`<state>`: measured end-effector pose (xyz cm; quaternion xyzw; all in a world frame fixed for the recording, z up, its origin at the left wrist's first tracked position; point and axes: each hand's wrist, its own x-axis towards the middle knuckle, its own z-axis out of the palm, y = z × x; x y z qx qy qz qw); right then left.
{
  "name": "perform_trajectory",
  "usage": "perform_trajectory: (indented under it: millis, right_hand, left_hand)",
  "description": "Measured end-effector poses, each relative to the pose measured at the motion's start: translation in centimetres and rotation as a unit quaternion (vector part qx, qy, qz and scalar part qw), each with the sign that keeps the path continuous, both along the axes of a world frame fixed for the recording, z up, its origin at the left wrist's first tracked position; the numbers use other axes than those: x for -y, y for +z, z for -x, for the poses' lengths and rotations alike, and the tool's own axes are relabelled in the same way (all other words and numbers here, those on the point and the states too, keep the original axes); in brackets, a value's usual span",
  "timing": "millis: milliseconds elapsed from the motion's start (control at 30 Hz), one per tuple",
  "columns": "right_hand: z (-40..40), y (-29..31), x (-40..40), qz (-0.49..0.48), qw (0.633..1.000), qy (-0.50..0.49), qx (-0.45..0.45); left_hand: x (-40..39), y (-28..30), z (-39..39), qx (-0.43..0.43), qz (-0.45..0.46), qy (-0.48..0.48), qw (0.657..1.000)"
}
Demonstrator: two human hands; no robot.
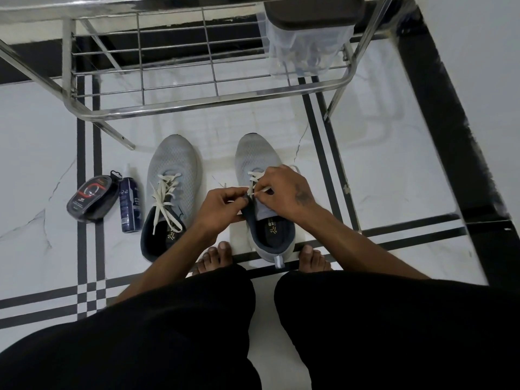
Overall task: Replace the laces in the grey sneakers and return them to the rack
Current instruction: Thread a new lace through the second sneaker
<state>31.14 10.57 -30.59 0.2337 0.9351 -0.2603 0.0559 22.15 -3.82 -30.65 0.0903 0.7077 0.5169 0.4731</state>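
Lacing up the second grey sneaker, right in front of the rack

Both sneakers sit toes-out on the floor by the steel rack (197, 108) for easy return; left sneaker (173, 178) looks laced, so the left hand (222, 204) steadies the right sneaker (254, 153) at its tongue while the right hand (284, 190) pinches the white lace (254, 180) for threading.

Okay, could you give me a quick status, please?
Both hands, left and right, pinching lace on right sneaker. Left sneaker laced, untied. Nothing obstructing.
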Motion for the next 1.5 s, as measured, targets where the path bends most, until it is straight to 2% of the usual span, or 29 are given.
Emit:
perform_trajectory:
  millis: [133, 300, 467, 600, 667, 700, 767, 833, 867, 900, 967, 1000, 1133, 1200, 1267, 1300, 1333, 1433, 1500]
  right_hand:
    - [-0.3, -0.5, -0.2, 0.042, 0.999, -0.005, 0.003]
    - [-0.5, -0.8, 0.1, 0.095, 0.994, -0.057, -0.022]
    - [-0.6, -1.1, 1.3, 0.103, 0.988, -0.108, -0.04]
    - [-1.0, -0.8, 1.4, 0.13, 0.986, -0.095, -0.034]
    - [-1.5, -0.6, 1.4, 0.099, 0.993, -0.06, -0.011]
    - [-1.9, -0.4, 1.6, 0.049, 0.998, -0.047, -0.007]
    - [-3.1, 0.1, 2.1, -0.06, 0.995, -0.071, -0.032]
    - [-4.9, 0.3, 2.5, -0.091, 0.986, -0.115, -0.075]
    - [-5.8, 0.3, 2.4, -0.065, 0.987, -0.133, -0.07]
    - [-6.5, 0.2, 2.3, -0.018, 0.986, -0.158, -0.049]
    - [-7.3, -0.2, 1.8, 0.052, 0.976, -0.213, -0.011]
    - [-7.5, -0.3, 1.5, 0.061, 0.971, -0.233, -0.009]
    - [-7.1, 0.1, 1.2, 0.063, 0.975, -0.214, 0.0]
    - [-7.0, 0.2, 1.0, 0.064, 0.977, -0.203, 0.003]
    - [-7.0, 0.2, 0.8, 0.067, 0.978, -0.198, 0.01]
    - [-7.0, 0.3, 0.9, 0.07, 0.978, -0.195, 0.011]
    - [-7.0, 0.3, 0.8, 0.071, 0.978, -0.194, 0.01]
    - [-6.8, 0.7, 0.9, 0.078, 0.979, -0.189, 0.015]
    - [-6.6, 0.7, 1.0, 0.08, 0.979, -0.184, 0.019]
  left_hand:
    - [0.0, -0.2, -0.2, -0.005, -0.016, 0.002, 1.0]
    - [0.3, -0.6, -0.5, -0.001, -0.044, -0.02, 0.999]
    - [0.1, -0.7, -0.5, 0.012, -0.02, 0.009, 1.0]
    - [0.5, -2.1, -0.7, -0.063, -0.022, 0.018, 0.998]
    - [0.1, -2.5, -0.8, -0.103, 0.019, 0.012, 0.994]
    - [-0.2, -2.5, -0.8, -0.128, 0.042, 0.007, 0.991]
    - [-0.4, -2.5, -0.6, -0.151, 0.068, 0.005, 0.986]
    - [0.0, -1.7, -0.4, -0.171, 0.074, -0.003, 0.983]
    - [0.4, -1.2, -0.3, -0.219, 0.084, -0.03, 0.972]
    - [1.1, -0.6, 0.0, -0.296, 0.105, -0.073, 0.946]
    - [2.8, 0.8, 0.5, -0.447, 0.159, -0.141, 0.869]
    - [3.8, 1.6, 0.8, -0.485, 0.184, -0.162, 0.839]
    - [8.6, 3.6, 2.5, -0.546, 0.278, -0.262, 0.745]
    - [10.0, 4.1, 3.0, -0.596, 0.245, -0.324, 0.693]
    - [9.1, 4.7, 3.0, -0.622, 0.206, -0.353, 0.668]
    - [7.9, 4.9, 2.8, -0.622, 0.19, -0.353, 0.673]
    - [6.3, 4.7, 2.4, -0.605, 0.18, -0.347, 0.694]
    - [0.8, 2.9, 0.3, -0.486, 0.179, -0.321, 0.793]
    - [-1.4, 1.8, -0.4, -0.414, 0.185, -0.308, 0.836]
